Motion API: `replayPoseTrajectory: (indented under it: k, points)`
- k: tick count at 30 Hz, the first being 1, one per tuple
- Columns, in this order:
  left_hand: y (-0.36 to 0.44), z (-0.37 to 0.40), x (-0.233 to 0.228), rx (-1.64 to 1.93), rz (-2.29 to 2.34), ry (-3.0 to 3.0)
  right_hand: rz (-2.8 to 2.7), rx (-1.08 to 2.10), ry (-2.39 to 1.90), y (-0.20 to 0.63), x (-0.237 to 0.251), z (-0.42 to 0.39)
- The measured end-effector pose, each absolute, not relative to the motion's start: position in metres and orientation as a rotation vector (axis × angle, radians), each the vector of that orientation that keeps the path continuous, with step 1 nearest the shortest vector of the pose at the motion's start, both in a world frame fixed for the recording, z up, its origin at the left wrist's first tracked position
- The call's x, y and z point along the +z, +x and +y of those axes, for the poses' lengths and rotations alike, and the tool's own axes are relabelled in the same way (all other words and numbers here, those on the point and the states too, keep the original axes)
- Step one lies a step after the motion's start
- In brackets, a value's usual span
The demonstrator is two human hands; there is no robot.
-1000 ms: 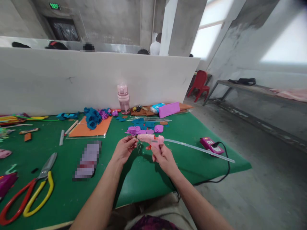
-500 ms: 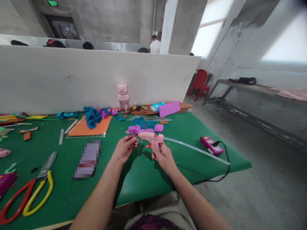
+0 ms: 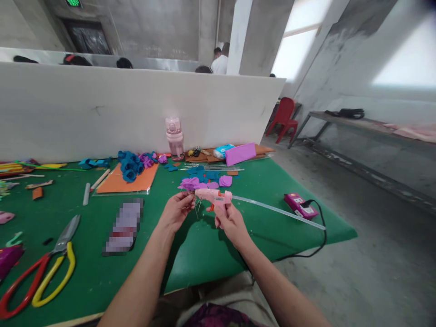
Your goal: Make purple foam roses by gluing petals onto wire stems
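Observation:
My right hand (image 3: pixel 230 221) is closed around the handle of a pink hot glue gun (image 3: pixel 213 195), fingers by its orange trigger. A long clear glue stick (image 3: pixel 277 210) sticks out of the gun's back end toward the right. The nozzle points left, right at the fingertips of my left hand (image 3: pixel 177 210). That hand pinches something small; thin wires hang just beside the fingers, and my fingers hide most of it. Just beyond the fingertips are purple petal pieces (image 3: pixel 190 183); whether the pinched piece joins them I cannot tell. Farther back lie blue pieces (image 3: pixel 211 175).
Large scissors (image 3: pixel 57 259) with red and yellow handles lie at left, near a phone (image 3: pixel 125 226). A purple power socket (image 3: pixel 300 206) with a black cable is at right. Behind stand a pink bottle (image 3: pixel 175 138) and a white partition (image 3: pixel 136 109). Blue rolls (image 3: pixel 131 167) rest on orange sheets (image 3: pixel 119 185).
Hardly anything differs. Both hands and the glue gun hold nearly the same pose, with the nozzle still at my left fingertips; the view has shifted slightly.

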State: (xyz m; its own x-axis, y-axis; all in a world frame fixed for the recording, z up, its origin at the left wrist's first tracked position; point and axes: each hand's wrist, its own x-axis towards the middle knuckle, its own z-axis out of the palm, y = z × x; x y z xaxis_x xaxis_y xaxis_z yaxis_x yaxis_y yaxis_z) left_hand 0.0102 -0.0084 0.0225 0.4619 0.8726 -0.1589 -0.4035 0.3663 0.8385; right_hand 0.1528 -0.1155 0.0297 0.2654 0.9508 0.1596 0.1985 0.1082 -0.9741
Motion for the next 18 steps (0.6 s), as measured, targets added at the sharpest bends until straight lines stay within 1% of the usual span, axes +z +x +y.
replayPoseTrajectory:
  k: [18]
  points:
    - [0.0099, -0.0083, 0.0237, 0.858, 0.608, 0.745, -1.093, 0.853, -1.282, 0.1591, 0.0248, -0.1093]
